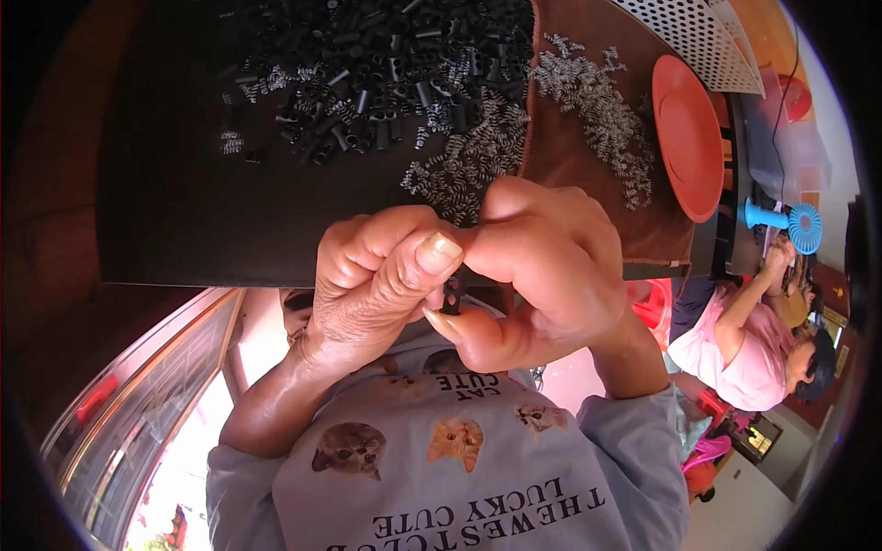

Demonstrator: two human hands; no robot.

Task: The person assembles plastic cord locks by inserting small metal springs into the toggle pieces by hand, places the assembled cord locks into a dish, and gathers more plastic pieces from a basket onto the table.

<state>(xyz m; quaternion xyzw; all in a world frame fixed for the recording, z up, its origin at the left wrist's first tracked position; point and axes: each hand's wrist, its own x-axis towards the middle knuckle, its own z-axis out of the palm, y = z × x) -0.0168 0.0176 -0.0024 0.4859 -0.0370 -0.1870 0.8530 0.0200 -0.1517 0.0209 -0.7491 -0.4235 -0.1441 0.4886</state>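
In front of my chest, just off the table's near edge, both hands meet around a small black cord lock (452,296) with round holes in its side. My left hand (381,271) is closed, its thumb pressed against the bent fingers at the top of the piece. My right hand (551,266) pinches the piece, thumb below and curled index finger above. Much of the cord lock is hidden by the fingers. Just beyond my hands lies a heap of small metal springs (473,147). Farther back spreads a pile of black plastic cord lock parts (377,92).
More springs (597,110) lie on a brown cloth (574,170) to the right. Beside them are a red-orange plate (687,138) and a white perforated basket (689,32). A blue handheld fan (805,228) is at far right, near a person in pink (744,354). The dark table (184,211) extends left.
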